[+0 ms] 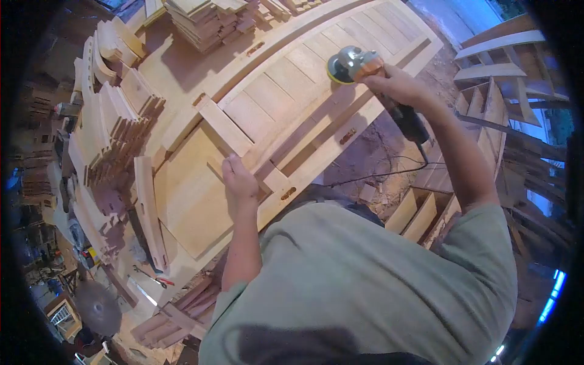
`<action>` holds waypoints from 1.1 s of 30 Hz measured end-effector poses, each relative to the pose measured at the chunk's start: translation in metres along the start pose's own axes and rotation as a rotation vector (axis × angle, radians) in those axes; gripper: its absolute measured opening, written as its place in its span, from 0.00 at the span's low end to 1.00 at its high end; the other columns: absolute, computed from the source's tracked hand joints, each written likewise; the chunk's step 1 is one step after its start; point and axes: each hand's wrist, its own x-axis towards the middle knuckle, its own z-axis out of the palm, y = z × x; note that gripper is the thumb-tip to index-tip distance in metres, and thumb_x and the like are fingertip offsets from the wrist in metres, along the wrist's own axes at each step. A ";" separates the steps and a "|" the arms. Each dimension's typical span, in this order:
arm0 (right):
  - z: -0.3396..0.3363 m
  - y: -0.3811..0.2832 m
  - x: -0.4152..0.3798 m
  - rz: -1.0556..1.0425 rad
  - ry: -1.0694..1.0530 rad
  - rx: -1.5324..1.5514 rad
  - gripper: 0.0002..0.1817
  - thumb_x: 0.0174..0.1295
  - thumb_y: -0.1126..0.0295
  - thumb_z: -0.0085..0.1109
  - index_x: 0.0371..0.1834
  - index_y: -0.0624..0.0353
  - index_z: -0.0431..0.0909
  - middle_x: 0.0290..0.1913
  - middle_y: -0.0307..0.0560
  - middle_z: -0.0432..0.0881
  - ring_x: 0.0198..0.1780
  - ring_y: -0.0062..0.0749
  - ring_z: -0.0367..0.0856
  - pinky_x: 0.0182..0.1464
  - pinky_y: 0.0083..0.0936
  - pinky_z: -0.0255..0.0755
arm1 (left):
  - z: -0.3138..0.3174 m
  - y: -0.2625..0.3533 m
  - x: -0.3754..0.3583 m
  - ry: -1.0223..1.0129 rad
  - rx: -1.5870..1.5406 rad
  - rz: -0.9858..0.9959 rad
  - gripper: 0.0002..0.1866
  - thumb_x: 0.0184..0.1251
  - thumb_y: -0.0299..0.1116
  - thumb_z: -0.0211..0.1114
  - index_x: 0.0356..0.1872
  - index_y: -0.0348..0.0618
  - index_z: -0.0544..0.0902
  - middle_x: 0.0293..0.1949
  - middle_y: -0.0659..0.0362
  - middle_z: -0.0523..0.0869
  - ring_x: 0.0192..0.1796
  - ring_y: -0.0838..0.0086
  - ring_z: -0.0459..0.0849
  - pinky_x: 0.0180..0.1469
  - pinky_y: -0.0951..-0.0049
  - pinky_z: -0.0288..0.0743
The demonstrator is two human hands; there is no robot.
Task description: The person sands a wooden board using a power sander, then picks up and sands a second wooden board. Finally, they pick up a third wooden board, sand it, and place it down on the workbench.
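My right hand (398, 86) is wrapped around the body of an angle grinder (358, 61) with an orange and dark housing. The grinder's round disc (336, 70) is at the slatted part of a large wooden panel (281, 85), near its long inner rail. Lower left, my left hand (239, 177) has its fingers curled onto the panel's wooden frame (225, 128), beside the end of a crosspiece. Dark mortise slots (288, 193) show along the frame's edge. From the grinder's handle, a black cord (420, 159) trails down and left.
Stacked wood pieces (204, 24) stand at the back, with curved cut pieces (112, 125) on the left. Pliers (157, 278) lie near the table's lower left corner. A wooden rack (420, 213) stands at right, above a floor strewn with sawdust and offcuts.
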 end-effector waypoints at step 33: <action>-0.005 0.006 -0.010 0.119 0.125 -0.162 0.23 0.68 0.56 0.51 0.48 0.68 0.79 0.38 0.47 0.82 0.40 0.30 0.78 0.45 0.30 0.71 | -0.019 0.029 -0.006 -0.186 0.302 -0.226 0.30 0.76 0.56 0.37 0.61 0.44 0.73 0.62 0.40 0.78 0.65 0.42 0.74 0.65 0.50 0.66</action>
